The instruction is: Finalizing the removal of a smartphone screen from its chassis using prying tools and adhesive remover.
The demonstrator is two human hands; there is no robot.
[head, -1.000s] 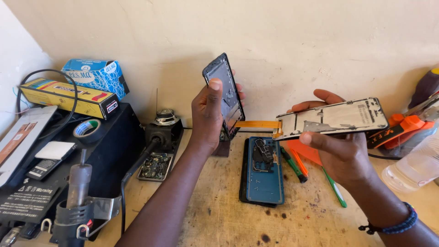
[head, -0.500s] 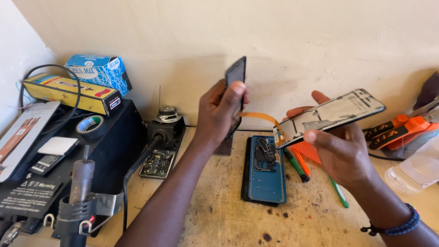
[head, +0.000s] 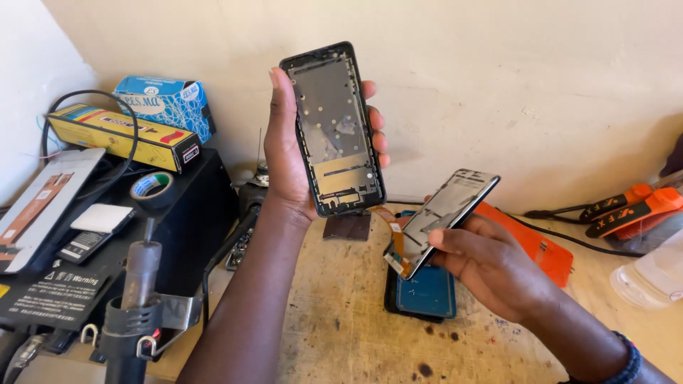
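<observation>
Left grip (head: 292, 153) one phone frame (head: 334, 128), right grip (head: 491, 267) one screen (head: 441, 220)

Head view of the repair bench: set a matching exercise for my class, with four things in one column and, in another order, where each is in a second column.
Things
1. phone frame
2. screen panel
3. tape roll
4. blue box

Places
A. lying flat on the black unit at the left
B. held upright in the left hand
C. against the wall, behind the yellow box
D. held tilted in the right hand, above the blue phone back

Pairs: 1-B, 2-D, 3-A, 4-C
</observation>
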